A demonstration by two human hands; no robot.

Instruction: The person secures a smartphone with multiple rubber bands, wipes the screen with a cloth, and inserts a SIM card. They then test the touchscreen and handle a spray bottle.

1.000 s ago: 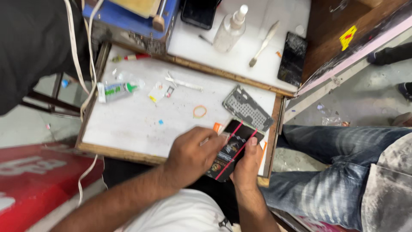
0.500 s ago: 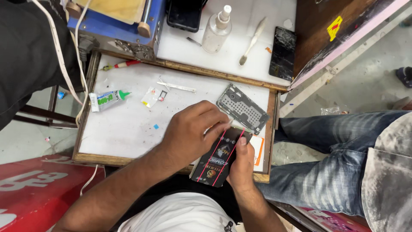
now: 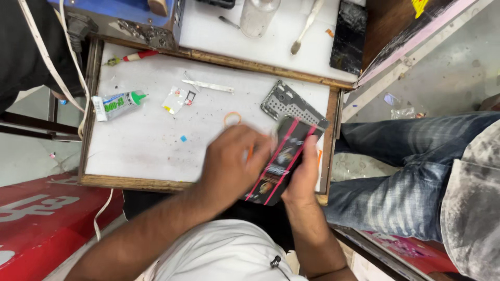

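Note:
My right hand (image 3: 303, 174) grips a black phone (image 3: 282, 158) wrapped with red rubber bands, over the right front part of a white work tray (image 3: 151, 138). My left hand (image 3: 235, 165) rests against the phone's left edge, blurred, fingers curled on it. A grey phone frame (image 3: 284, 102) lies just beyond the phone. An orange rubber band (image 3: 232, 118) lies on the tray above my left hand.
A glue tube with a green cap (image 3: 117, 102), tweezers (image 3: 208, 85), a small plastic packet (image 3: 176, 100) and a red pen (image 3: 133, 56) lie on the tray. Behind stand a clear bottle (image 3: 256, 15), a brush (image 3: 304, 28) and a dark phone (image 3: 348, 37). Another person's jeans-clad leg (image 3: 416, 166) is at right.
The view has shifted closer. My left hand slid down from the phone's top to its left side; the phone stays held over the tray's right front part.

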